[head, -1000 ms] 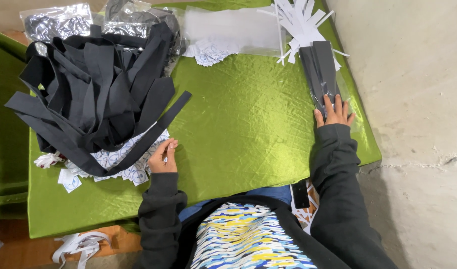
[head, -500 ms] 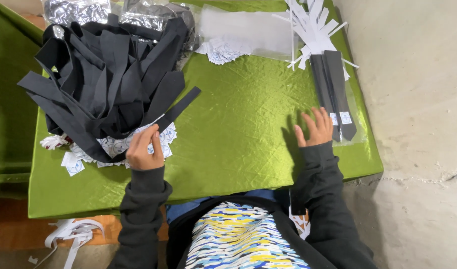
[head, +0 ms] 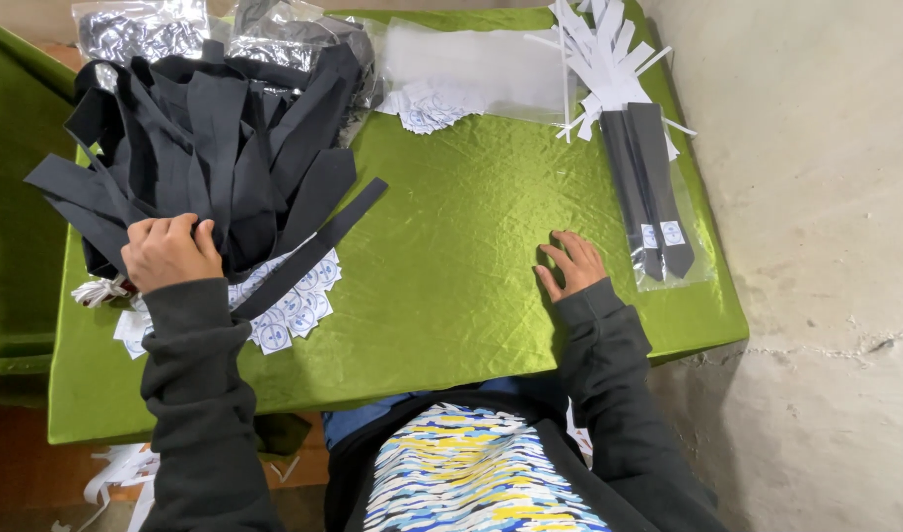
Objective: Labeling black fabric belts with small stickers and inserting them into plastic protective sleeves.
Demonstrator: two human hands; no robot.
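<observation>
A big heap of dark fabric strips (head: pixel 215 148) lies at the left of a green cloth-covered table (head: pixel 451 246). My left hand (head: pixel 170 251) rests on the near edge of that heap, fingers curled onto the strips; whether it grips one I cannot tell. My right hand (head: pixel 572 264) lies flat and empty on the green cloth, fingers spread. Just right of it sits a clear bag holding two dark pointed strips (head: pixel 648 192) with small white labels.
Round white paper labels (head: pixel 289 300) lie under the heap's near side, and more labels (head: pixel 432 103) at the back. White paper strips (head: pixel 599 59) and clear plastic bags (head: pixel 491 64) are at the far edge. A concrete floor (head: pixel 826 246) runs along the right.
My left hand moved up from the table onto the heap of dark strips. My right hand drew back left from the bagged strips onto the bare cloth.
</observation>
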